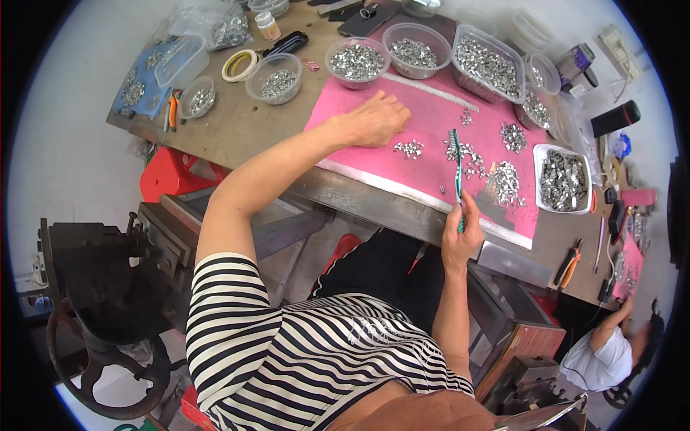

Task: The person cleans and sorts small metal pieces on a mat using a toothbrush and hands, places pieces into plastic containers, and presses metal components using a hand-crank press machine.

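In my right hand (462,233) is a green-and-white toothbrush (458,171), held by its handle with the bristle end up. Its head lies over a loose spread of small shiny metal pieces (473,159) on the pink mat (345,140). My left hand (377,118) rests on the mat further left with its fingers curled under; anything inside them is hidden. Just right of that hand lies a small cluster of metal pieces (410,149). A larger heap (505,183) sits to the right of the toothbrush, and another small pile (513,137) lies beyond it.
Clear plastic tubs (357,61) of metal pieces line the mat's far side. A white tray (563,178) of pieces stands at right, near orange-handled pliers (569,264). A tape roll (239,65) lies at left. Another person (611,348) sits at far right.
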Demonstrator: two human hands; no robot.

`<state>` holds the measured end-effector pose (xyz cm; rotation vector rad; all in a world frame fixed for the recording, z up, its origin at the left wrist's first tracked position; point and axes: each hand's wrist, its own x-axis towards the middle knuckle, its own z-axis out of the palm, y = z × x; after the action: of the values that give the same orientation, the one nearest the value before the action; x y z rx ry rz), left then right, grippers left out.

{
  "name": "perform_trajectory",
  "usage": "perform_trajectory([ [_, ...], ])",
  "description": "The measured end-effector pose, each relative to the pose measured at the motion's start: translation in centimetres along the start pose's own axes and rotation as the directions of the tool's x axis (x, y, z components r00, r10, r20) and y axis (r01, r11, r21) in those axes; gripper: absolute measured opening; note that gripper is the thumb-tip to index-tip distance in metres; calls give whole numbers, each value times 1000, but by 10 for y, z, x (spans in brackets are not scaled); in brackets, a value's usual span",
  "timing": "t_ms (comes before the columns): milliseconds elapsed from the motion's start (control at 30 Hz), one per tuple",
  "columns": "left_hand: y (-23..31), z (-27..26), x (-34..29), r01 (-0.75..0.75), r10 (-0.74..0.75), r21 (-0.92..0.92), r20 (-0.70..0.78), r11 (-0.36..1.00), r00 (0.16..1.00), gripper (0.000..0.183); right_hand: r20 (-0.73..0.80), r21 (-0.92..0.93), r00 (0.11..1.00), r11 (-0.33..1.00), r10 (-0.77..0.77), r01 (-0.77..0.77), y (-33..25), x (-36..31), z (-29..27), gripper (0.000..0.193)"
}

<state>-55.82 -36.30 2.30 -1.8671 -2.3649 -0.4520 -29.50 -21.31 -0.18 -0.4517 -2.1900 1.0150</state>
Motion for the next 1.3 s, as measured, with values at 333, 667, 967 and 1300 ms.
perform_trajectory([
  [333,-10,-40,-48,253,-310,-185,-436,950,845,7,-8,-2,999,1000,-31,31,2,-1,1,30],
  [667,-71,-79,-124,706,-425,201,-677,679,601,13,-16,13,999,999,-36,36,3,-1,2,31],
  [967,24,2,-23,233,-294,-220,-310,947,904,8,-14,19,1000,999,-28,28,1,-1,4,30],
  [1300,20,13,-7,233,-226,58,-110,971,968,10,-26,-3,998,998,-60,60,4,-2,5,32],
])
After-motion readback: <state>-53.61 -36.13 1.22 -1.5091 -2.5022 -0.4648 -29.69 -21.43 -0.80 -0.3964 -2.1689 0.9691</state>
